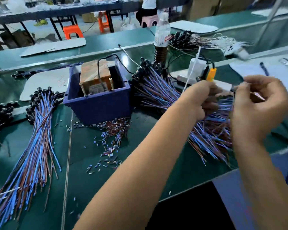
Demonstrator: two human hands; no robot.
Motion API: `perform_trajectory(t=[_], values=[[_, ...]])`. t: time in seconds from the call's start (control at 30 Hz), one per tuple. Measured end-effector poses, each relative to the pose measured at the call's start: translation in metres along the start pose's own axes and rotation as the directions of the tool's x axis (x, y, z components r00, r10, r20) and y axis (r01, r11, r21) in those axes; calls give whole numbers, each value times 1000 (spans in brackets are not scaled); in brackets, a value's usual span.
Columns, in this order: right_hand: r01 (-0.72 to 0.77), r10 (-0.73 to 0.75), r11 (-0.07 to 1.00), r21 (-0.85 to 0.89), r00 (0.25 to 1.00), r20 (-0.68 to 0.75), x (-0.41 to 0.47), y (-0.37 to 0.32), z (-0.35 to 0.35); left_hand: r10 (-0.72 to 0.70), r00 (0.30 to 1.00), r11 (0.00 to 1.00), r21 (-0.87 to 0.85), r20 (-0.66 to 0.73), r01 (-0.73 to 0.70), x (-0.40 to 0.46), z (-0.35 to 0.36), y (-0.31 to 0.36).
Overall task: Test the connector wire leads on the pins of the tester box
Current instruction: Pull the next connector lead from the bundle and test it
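Near the table edge (198, 185), both hands (204, 98) grip wire leads (211, 130).

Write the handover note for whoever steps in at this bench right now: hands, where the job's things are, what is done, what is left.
Left hand: fingers curled, gripping wires in the right pile of wire leads.
Right hand: pinching thin lead ends, raised over the same pile.
Tester box: white, behind the hands, with a yellow plug on it; its pins are hidden.
Left bundle of leads lies apart on the green table, left of the blue bin.
Done: cannot tell which leads are tested.
Left: bring the held ends to the pins, then work through the pile.
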State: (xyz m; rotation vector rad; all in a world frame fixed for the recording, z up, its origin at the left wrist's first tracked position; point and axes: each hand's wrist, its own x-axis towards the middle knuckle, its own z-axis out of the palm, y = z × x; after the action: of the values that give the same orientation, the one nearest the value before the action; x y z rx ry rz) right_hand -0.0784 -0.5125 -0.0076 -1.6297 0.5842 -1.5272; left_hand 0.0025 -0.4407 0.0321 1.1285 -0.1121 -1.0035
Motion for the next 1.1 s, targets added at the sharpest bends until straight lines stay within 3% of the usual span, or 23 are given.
perform_trajectory(t=[0.1,0.2,0.27,0.33,0.4,0.47,0.63,0.7,0.77,0.8,0.87,0.97,1.1], values=[[-80,94,971,-227,994,53,27,18,-28,-107,992,969,-214,73,120,22,15,-9],[36,3,895,-444,996,86,43,21,-46,-78,997,940,-336,-22,66,34,14,-10],[271,-202,880,-390,957,209,41,9,-41,-17,994,924,-382,-111,-27,38,9,-4],[457,-310,845,-279,842,442,30,-3,-24,32,979,898,-423,-202,-117,40,2,5],[447,-182,855,-263,734,654,17,-10,-6,84,962,876,-442,-259,-195,41,-6,13],[392,-75,880,-267,671,737,9,-9,6,153,945,848,-452,-290,-276,40,-15,22],[323,-91,928,-184,677,730,7,-5,24,329,845,786,-374,-422,-493,32,-39,51],[307,-77,930,-201,699,711,10,-4,30,372,804,813,-255,-464,-523,27,-47,56],[332,-76,911,-245,720,690,11,-4,36,476,708,872,172,-521,-459,27,-59,57],[359,-81,893,-272,722,687,11,-4,39,553,653,826,443,-517,-349,27,-67,57],[403,-78,859,-315,713,697,7,-4,46,692,564,594,799,-451,-90,22,-82,57],[447,-82,825,-345,700,709,-4,-3,56,790,493,341,929,-365,142,13,-98,53],[502,-106,785,-364,688,718,-18,5,60,832,486,179,959,-266,218,7,-104,42]])
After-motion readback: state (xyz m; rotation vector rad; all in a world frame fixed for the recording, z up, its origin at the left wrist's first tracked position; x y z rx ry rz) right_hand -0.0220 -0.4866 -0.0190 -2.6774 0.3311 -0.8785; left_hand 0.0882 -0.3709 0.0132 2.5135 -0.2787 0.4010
